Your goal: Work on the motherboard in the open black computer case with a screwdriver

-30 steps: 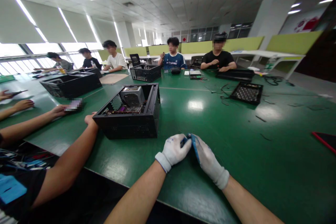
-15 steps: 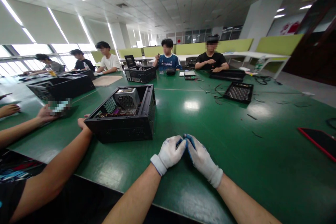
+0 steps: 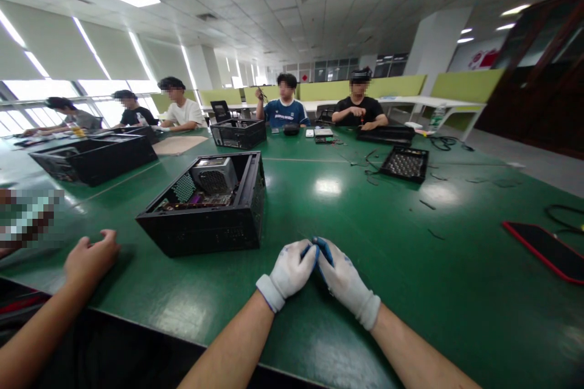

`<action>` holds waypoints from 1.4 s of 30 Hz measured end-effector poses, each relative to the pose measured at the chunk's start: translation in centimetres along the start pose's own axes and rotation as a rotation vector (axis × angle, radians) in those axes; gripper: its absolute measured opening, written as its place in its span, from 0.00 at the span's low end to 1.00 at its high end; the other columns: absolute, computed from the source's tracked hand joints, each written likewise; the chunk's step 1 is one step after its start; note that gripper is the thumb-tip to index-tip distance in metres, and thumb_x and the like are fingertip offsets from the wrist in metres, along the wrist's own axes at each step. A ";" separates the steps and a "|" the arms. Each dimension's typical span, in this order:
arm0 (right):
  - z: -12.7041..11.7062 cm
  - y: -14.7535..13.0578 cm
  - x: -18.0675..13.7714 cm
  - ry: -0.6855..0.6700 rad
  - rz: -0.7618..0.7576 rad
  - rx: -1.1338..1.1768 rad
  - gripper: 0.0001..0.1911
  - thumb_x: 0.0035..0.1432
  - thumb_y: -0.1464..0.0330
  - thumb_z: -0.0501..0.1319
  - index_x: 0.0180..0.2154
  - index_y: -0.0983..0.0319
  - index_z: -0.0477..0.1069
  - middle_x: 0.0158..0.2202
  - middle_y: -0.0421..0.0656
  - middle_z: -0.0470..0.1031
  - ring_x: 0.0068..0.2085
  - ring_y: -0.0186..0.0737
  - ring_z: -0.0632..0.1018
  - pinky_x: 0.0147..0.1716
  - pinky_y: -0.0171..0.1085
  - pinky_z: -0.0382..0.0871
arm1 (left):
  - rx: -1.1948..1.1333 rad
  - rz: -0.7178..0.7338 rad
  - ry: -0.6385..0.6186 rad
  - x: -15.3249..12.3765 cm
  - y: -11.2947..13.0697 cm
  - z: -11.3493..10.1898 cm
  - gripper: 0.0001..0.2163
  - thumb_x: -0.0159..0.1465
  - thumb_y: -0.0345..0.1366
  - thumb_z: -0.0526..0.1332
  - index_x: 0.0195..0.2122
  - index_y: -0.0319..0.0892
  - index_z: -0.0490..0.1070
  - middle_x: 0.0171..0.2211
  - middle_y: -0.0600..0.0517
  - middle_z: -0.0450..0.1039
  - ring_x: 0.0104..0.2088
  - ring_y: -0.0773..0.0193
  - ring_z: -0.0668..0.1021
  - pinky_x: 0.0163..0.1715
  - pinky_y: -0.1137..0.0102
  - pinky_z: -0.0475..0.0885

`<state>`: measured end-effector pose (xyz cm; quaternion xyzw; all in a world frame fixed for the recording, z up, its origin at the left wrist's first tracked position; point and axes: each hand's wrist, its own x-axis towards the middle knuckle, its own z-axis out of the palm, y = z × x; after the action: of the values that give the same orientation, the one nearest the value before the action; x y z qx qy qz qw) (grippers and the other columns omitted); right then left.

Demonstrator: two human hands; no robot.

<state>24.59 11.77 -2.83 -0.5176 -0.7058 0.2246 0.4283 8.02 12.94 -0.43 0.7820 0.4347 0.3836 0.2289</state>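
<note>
My left hand (image 3: 291, 267), in a white work glove with blue fingertips, rests over the green table (image 3: 392, 316). Its curled fingers meet those of my right hand (image 3: 343, 273), gloved the same way. The fingertips of both press together, and whatever may lie between them is hidden. Nearest to my left hand, up and to the left, stands an opened black computer case (image 3: 205, 231). A grey power supply unit (image 3: 216, 176) and a circuit board (image 3: 201, 199) show inside it. Neither of my hands touches the case.
A co-worker's bare hand (image 3: 91, 258) is left of the case, and a blurred phone lies further left. Across the table, people work beside another open case (image 3: 238, 133). To the right are a black panel (image 3: 404, 164), cables (image 3: 447, 143) and a red-edged black mat (image 3: 545, 250).
The co-worker's hand has let go of the computer case and drawn back to the left. My view has turned slightly right. My hands stay together.
</note>
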 end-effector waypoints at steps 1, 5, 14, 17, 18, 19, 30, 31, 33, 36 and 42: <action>0.0 0.0 0.0 0.000 -0.007 -0.003 0.24 0.70 0.53 0.53 0.56 0.60 0.74 0.55 0.52 0.79 0.57 0.50 0.79 0.60 0.53 0.72 | 0.000 -0.002 0.002 0.0 0.0 0.0 0.18 0.74 0.44 0.50 0.28 0.44 0.64 0.26 0.54 0.69 0.28 0.65 0.71 0.32 0.69 0.63; -0.1 0.3 0.0 0.008 -0.074 -0.039 0.24 0.70 0.53 0.52 0.56 0.58 0.73 0.55 0.51 0.79 0.57 0.50 0.79 0.60 0.52 0.73 | -0.002 -0.013 0.006 0.1 -0.1 0.1 0.18 0.74 0.43 0.49 0.28 0.44 0.65 0.27 0.54 0.71 0.29 0.65 0.71 0.32 0.70 0.64; -0.2 -0.2 0.1 -0.011 0.002 -0.041 0.23 0.69 0.54 0.52 0.56 0.59 0.73 0.55 0.52 0.78 0.56 0.51 0.79 0.60 0.53 0.72 | 0.019 -0.044 0.027 0.2 0.0 0.1 0.17 0.74 0.43 0.50 0.28 0.44 0.66 0.27 0.53 0.72 0.29 0.65 0.72 0.33 0.70 0.65; -0.2 -0.4 0.2 -0.018 0.025 -0.040 0.23 0.70 0.54 0.52 0.56 0.59 0.73 0.55 0.52 0.79 0.57 0.51 0.79 0.60 0.53 0.71 | 0.038 -0.052 0.041 0.2 -0.1 0.2 0.17 0.74 0.42 0.50 0.28 0.44 0.66 0.27 0.52 0.72 0.28 0.64 0.72 0.33 0.70 0.66; -0.1 -0.2 0.1 -0.016 0.018 -0.043 0.23 0.70 0.54 0.52 0.56 0.59 0.73 0.55 0.52 0.79 0.56 0.51 0.79 0.60 0.53 0.71 | 0.045 -0.053 0.046 0.2 -0.1 0.2 0.17 0.74 0.42 0.51 0.28 0.44 0.66 0.27 0.52 0.72 0.28 0.64 0.72 0.34 0.70 0.66; 0.0 -0.1 0.1 -0.011 0.002 -0.047 0.23 0.70 0.54 0.52 0.56 0.58 0.73 0.54 0.51 0.79 0.56 0.51 0.79 0.60 0.52 0.72 | 0.053 -0.054 0.051 0.2 -0.1 0.3 0.16 0.73 0.42 0.51 0.28 0.44 0.66 0.27 0.52 0.73 0.28 0.64 0.72 0.34 0.70 0.67; 0.4 1.3 -0.1 -0.021 -0.157 -0.202 0.22 0.67 0.61 0.56 0.59 0.58 0.72 0.56 0.51 0.78 0.56 0.49 0.78 0.58 0.51 0.73 | 0.152 -0.051 0.125 0.3 -1.1 0.9 0.14 0.73 0.39 0.52 0.31 0.44 0.69 0.30 0.51 0.75 0.32 0.62 0.77 0.38 0.69 0.68; 0.4 1.3 -0.1 -0.028 -0.162 -0.223 0.22 0.67 0.62 0.56 0.60 0.58 0.72 0.56 0.51 0.78 0.56 0.49 0.78 0.58 0.50 0.73 | 0.160 -0.052 0.134 0.3 -1.2 1.0 0.13 0.73 0.38 0.52 0.31 0.44 0.69 0.30 0.50 0.76 0.33 0.62 0.77 0.38 0.69 0.69; 0.4 1.3 -0.1 -0.040 -0.177 -0.270 0.22 0.67 0.63 0.56 0.60 0.59 0.71 0.56 0.52 0.78 0.57 0.48 0.78 0.58 0.49 0.73 | 0.175 -0.055 0.149 0.4 -1.4 1.1 0.13 0.73 0.38 0.52 0.31 0.44 0.69 0.31 0.50 0.76 0.33 0.61 0.78 0.39 0.68 0.69; 0.4 1.5 -0.1 -0.048 -0.234 -0.384 0.24 0.66 0.67 0.57 0.62 0.58 0.70 0.57 0.52 0.77 0.57 0.48 0.78 0.57 0.48 0.74 | 0.201 -0.062 0.174 0.4 -1.7 1.2 0.13 0.73 0.38 0.52 0.32 0.44 0.69 0.31 0.49 0.77 0.33 0.60 0.78 0.39 0.67 0.70; 0.1 1.5 -0.1 -0.089 -0.425 -0.650 0.31 0.58 0.76 0.60 0.64 0.66 0.69 0.60 0.61 0.73 0.60 0.57 0.75 0.56 0.50 0.74 | 0.245 -0.067 0.212 0.5 -2.2 1.4 0.12 0.73 0.38 0.53 0.32 0.43 0.70 0.31 0.48 0.77 0.34 0.59 0.79 0.41 0.66 0.71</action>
<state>25.31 12.20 -4.09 -0.4584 -0.8494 -0.0820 0.2482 8.17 14.50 -2.61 0.7443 0.5257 0.4002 0.0975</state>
